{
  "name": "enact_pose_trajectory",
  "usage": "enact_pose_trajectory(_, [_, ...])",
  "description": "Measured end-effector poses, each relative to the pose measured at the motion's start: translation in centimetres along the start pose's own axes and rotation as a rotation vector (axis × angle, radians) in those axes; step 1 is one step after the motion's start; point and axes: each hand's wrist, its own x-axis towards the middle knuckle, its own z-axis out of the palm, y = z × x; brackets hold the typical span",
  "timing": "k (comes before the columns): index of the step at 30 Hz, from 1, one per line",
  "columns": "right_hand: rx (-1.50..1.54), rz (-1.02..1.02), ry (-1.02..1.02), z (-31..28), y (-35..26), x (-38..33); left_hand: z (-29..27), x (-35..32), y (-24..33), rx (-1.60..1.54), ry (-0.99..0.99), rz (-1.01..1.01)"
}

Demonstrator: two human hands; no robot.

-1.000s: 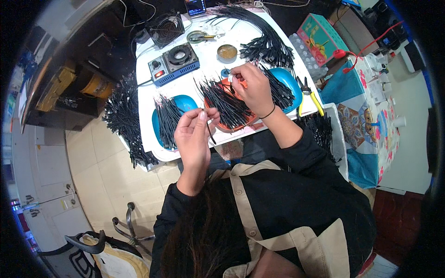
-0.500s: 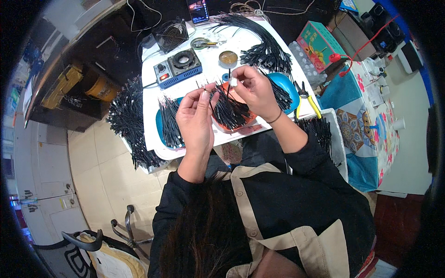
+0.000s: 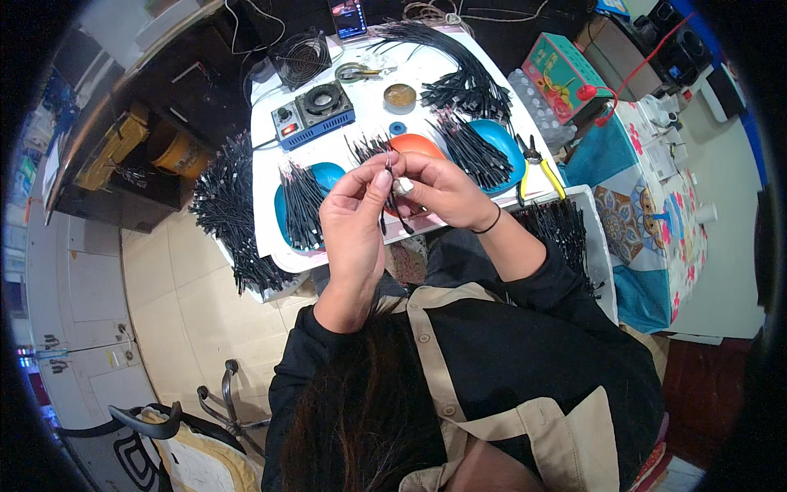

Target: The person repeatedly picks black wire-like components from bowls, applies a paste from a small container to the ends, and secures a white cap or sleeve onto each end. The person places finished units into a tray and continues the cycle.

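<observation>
Over the near edge of the white table, my left hand (image 3: 354, 215) and my right hand (image 3: 449, 190) meet with fingertips pinched together. Between them are thin black cables (image 3: 403, 218), whose lower ends hang below the fingers; light wire tips show at the top. Which cable each hand grips is partly hidden. Something white (image 3: 402, 187) is at my right thumb, perhaps a wrap. Behind the hands is an orange tray (image 3: 416, 146) with black cables in it. Bundles of short black cables lie in a blue tray (image 3: 329, 172) on the left and another blue tray (image 3: 514, 154) on the right.
A blue box-shaped heater (image 3: 316, 129) with a round top stands at the back left, near a fan (image 3: 300, 61). Beyond the trays sit a round tin (image 3: 399, 97) and a blue ring (image 3: 398, 128). Yellow-handled pliers (image 3: 541, 170) lie at the right edge, beside a white bin of cables (image 3: 586, 205).
My right hand has come down and left to meet my left hand, bringing the cables together. The right blue tray's bundle and more of the orange tray are now uncovered.
</observation>
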Motion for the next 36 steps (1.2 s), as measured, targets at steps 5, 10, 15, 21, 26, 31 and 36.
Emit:
enact_pose_trajectory(5, [-0.358, -0.138, 0.321, 0.1, -2.0, -0.9, 0.3, -0.5, -0.4, 0.121, -0.003, 0.125])
enact_pose_trajectory(10, [-0.449, -0.165, 0.228, 0.6, -3.8, -1.2, 0.6, -1.0, -0.5, 0.217, -0.068, 0.126])
enact_pose_trajectory(15, [-0.141, -0.174, 0.256, 1.5, -3.0, -1.2, 0.4, -1.1, -0.3, 0.058, -0.123, 0.039])
enact_pose_trajectory(21, [0.482, 0.054, 0.201, 1.8, -1.4, -1.5, 0.1, -1.2, -0.5, -0.210, -0.185, -0.173])
enact_pose_trajectory(26, [0.150, 0.060, 0.198, 1.2, -2.5, -2.3, -0.7, -0.9, 0.1, -0.235, -0.271, -0.347])
enact_pose_trajectory(31, [0.254, 0.161, 0.247, -0.3, -1.5, -2.8, -0.6, -0.8, -0.7, -0.088, -0.240, -0.397])
enact_pose_trajectory(36, [0.510, 0.200, 0.198, -1.7, 0.9, -3.6, -0.5, -1.2, -2.2, 0.307, -0.177, -0.239])
